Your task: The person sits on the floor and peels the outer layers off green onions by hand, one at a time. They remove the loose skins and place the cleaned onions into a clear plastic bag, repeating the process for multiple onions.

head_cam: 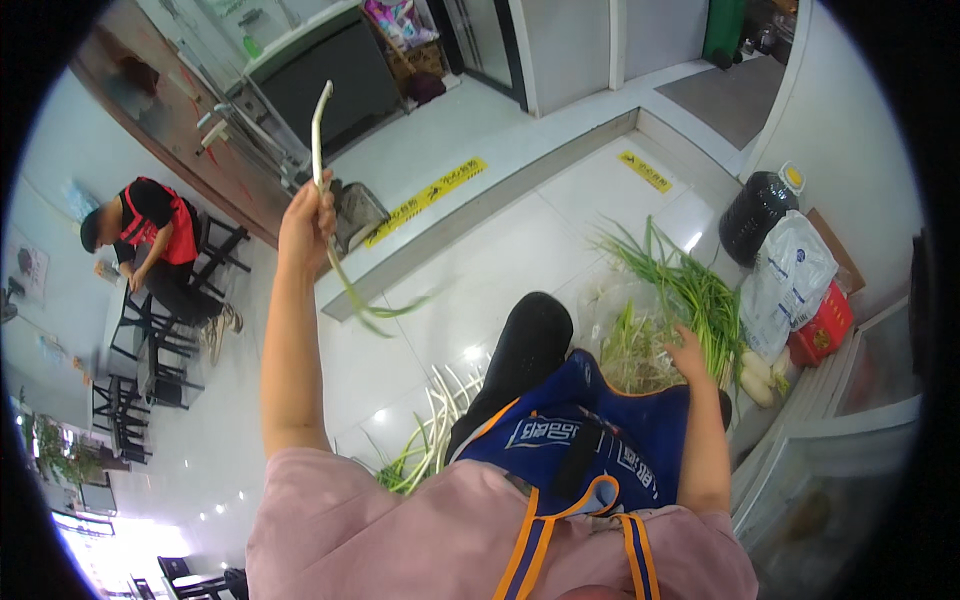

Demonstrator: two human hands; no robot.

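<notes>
My left hand [306,221] is raised and grips a long scallion [318,142] by its white stalk; the green leaves hang below, blurred at the tips. Down at my right side, my right hand [685,352] holds nothing, its fingers apart over a heap of green scallions [694,281]. Touching that heap is a clear plastic bag [600,307] with leafy scraps and roots [634,341] around it. Beside my left leg, several scallions with bare white stalks [442,409] lie on the tiled floor. My blue apron [555,442] covers my lap.
White radishes [757,379], a red box [821,326], a white plastic bag [791,274] and a dark jug [757,214] line the right wall. A raised step [480,202] with yellow warning strips runs ahead. At left, a person in a red apron [161,225] sits among black chairs.
</notes>
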